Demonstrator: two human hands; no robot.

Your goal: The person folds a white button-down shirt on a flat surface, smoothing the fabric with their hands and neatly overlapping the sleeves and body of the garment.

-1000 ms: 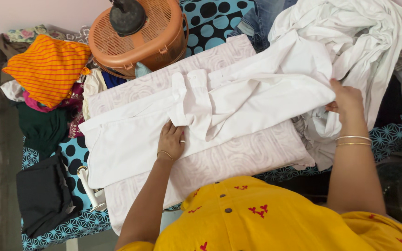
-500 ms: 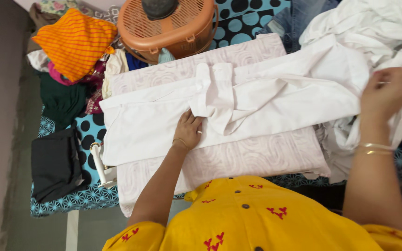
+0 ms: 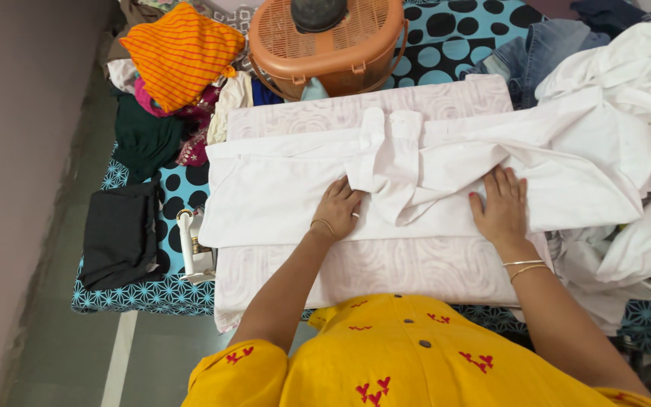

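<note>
Both hands lie flat, palms down and fingers spread, on a white garment (image 3: 288, 192); neither grasps it. Left hand (image 3: 335, 209) presses just below a bunched fold (image 3: 386, 151) near the garment's middle, and right hand (image 3: 500, 205) rests well to the other side of that fold, on a smoother stretch of the same cloth. Under the garment and both palms is a pale patterned cloth (image 3: 386, 267) that reaches toward the person's yellow top (image 3: 416, 362). Beyond the right hand, the garment runs into a loose heap of white laundry (image 3: 634, 83), with blue jeans (image 3: 536, 53) past its far edge. Ahead of the left hand stands an orange plastic basket (image 3: 325, 53) with a dark round thing on top. Farther out on the left-hand side lie an orange striped cloth (image 3: 178, 53), a dark green cloth (image 3: 141, 139), a folded black cloth (image 3: 118, 234) and a white iron (image 3: 190, 249), all on a blue dotted sheet (image 3: 461, 34).
</note>
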